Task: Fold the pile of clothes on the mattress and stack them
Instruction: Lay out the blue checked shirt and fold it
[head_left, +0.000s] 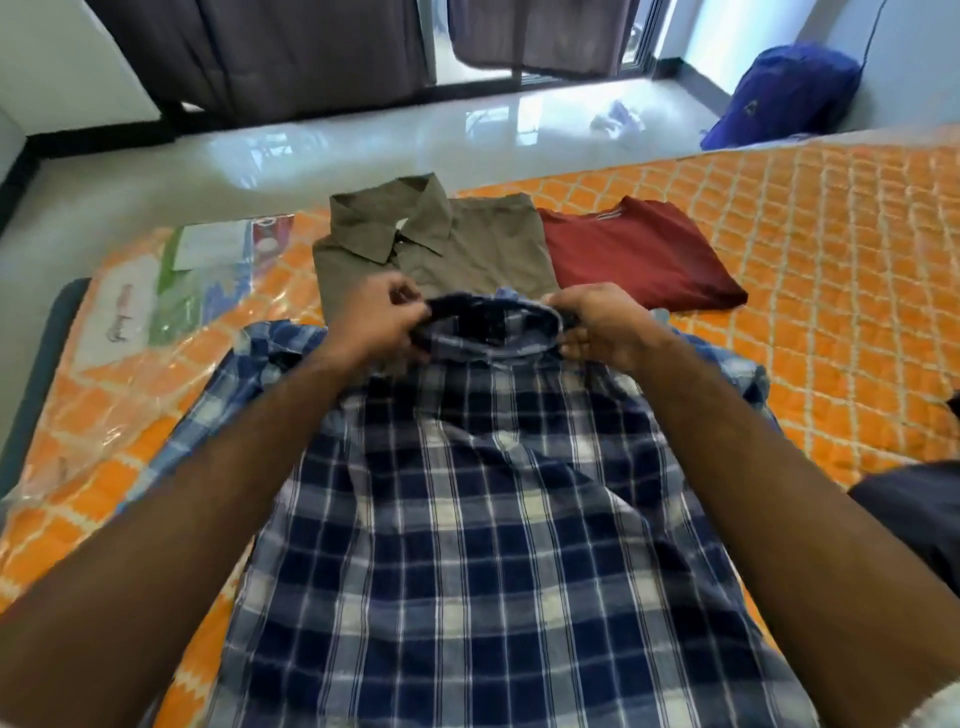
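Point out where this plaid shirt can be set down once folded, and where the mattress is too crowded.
Free: the wide orange mattress stretch right of the red shirt, running toward the blue bag. Crowded: the olive shirt and red shirt lie side by side just beyond the plaid shirt, whose collar both hands (left hand, right hand) grip. Plastic wrap covers the left edge.

One wide head-worn view looks forward and down, close over the mattress (779, 249), toward floor (363, 140) and curtains (291, 52) beyond.

A blue bag (789, 93) leans against the far wall, beyond the glossy floor (363, 140) and dark curtains (270, 52).
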